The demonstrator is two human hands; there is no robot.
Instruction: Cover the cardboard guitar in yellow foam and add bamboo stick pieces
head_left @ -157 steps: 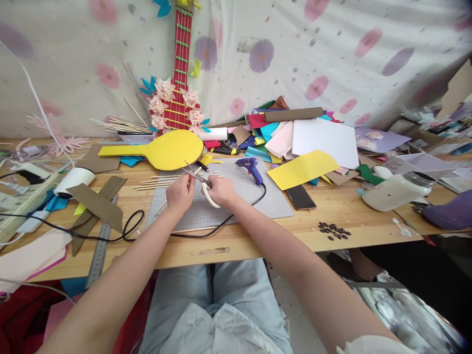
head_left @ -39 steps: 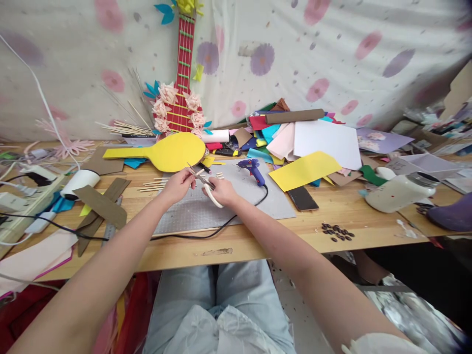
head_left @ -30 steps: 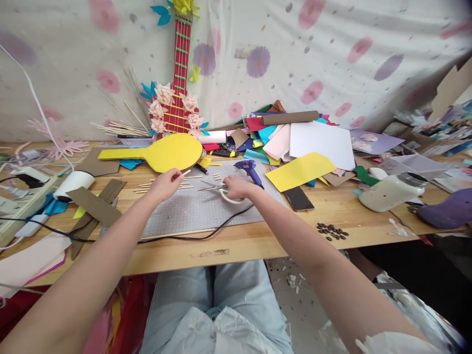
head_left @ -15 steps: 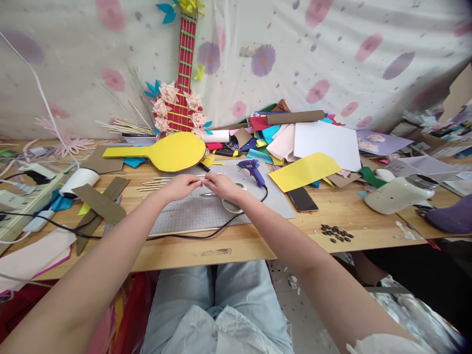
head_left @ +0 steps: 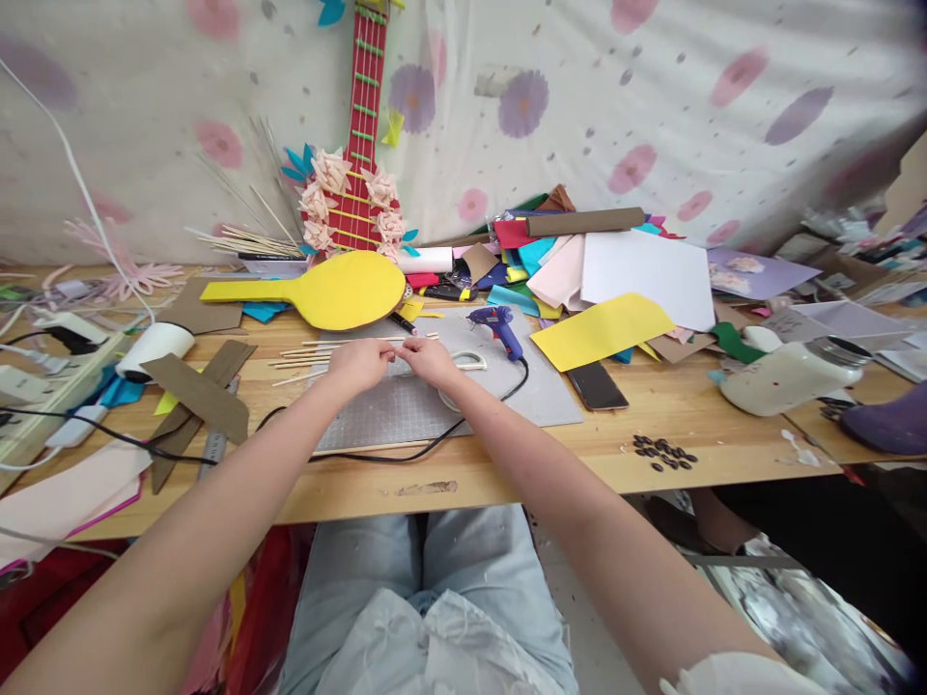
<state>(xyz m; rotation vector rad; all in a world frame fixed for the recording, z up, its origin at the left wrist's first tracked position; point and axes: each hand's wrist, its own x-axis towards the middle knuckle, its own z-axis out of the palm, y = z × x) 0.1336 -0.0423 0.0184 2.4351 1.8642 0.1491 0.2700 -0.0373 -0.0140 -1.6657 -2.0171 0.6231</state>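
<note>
My left hand (head_left: 360, 361) and right hand (head_left: 429, 358) pinch a thin stick (barely visible) over the grey mat (head_left: 406, 405); it might snap if bent.

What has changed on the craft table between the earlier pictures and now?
The right hand let go of the scissors, which now lie on the grey mat. Both hands moved together; the left hand meets it fingertip to fingertip. The glue gun and yellow paddle stayed put.
</note>
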